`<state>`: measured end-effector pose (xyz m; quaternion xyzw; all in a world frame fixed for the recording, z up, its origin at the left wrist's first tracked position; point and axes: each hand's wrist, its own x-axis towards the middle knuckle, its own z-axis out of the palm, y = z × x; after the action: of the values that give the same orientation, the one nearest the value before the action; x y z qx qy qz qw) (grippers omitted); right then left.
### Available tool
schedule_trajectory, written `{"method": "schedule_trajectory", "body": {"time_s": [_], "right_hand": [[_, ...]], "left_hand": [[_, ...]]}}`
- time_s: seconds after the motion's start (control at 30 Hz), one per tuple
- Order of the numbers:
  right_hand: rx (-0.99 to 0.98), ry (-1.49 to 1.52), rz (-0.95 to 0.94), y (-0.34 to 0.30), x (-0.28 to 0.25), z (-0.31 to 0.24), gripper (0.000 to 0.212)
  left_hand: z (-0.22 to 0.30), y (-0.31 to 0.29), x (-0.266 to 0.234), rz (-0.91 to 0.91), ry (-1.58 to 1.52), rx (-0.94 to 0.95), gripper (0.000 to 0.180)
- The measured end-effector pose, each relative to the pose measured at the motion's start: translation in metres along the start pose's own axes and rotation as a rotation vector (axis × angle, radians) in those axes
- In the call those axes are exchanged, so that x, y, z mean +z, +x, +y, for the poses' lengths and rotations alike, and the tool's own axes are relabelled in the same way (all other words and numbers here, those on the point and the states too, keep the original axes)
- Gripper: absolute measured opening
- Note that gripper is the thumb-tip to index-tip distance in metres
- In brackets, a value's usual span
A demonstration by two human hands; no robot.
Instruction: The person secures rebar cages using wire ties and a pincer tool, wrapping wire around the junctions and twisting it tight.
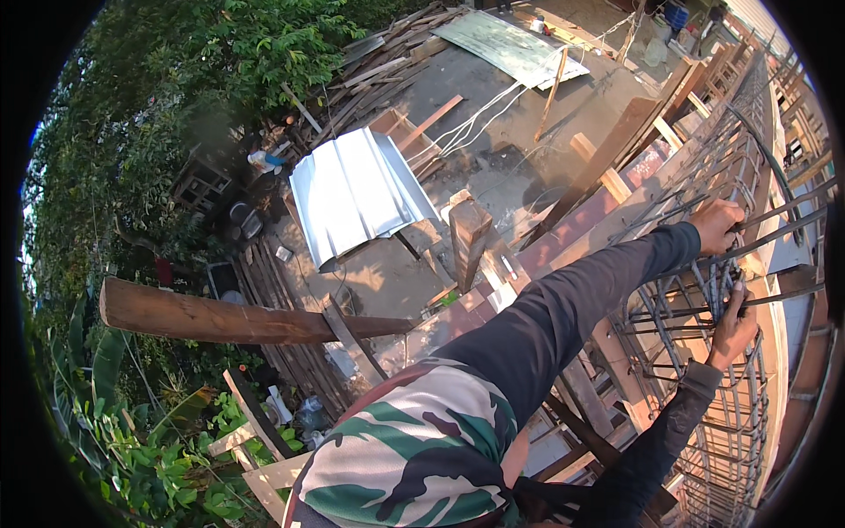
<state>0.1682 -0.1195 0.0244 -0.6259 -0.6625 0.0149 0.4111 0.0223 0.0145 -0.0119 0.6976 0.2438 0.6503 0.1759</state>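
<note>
My left hand, at the end of an outstretched dark sleeve, is closed around a steel reinforcing bar at the right. Just below it, my right hand has its thumb and fingers pinched beside the crossing bars; what it holds is dark, small and mostly hidden. Both hands are at a long rebar cage made of bars and square stirrups. The cage runs between wooden form boards. Camouflage cloth covers the lower middle of the view, in front of the sleeves.
A thick wooden post juts across the left. Well below lie a corrugated metal sheet, stacked planks and a greenish sheet. An upright timber stands near the middle. Trees fill the left side. A black cable hangs by the cage.
</note>
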Motion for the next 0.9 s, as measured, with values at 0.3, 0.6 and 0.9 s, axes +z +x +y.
{"method": "schedule_trajectory", "body": {"time_s": [0.3, 0.6, 0.9], "right_hand": [[-0.029, 0.011, -0.022, 0.001, 0.007, -0.008, 0.034], [0.085, 0.205, -0.200, 0.004, -0.006, 0.009, 0.047], [0.150, 0.163, -0.274, 0.003, -0.016, -0.015, 0.041]], "left_hand": [[0.006, 0.002, -0.023, -0.080, 0.091, -0.051, 0.019], [-0.007, 0.006, -0.016, -0.191, 0.143, -0.093, 0.020], [-0.015, 0.006, -0.011, -0.184, 0.186, -0.071, 0.022]]}}
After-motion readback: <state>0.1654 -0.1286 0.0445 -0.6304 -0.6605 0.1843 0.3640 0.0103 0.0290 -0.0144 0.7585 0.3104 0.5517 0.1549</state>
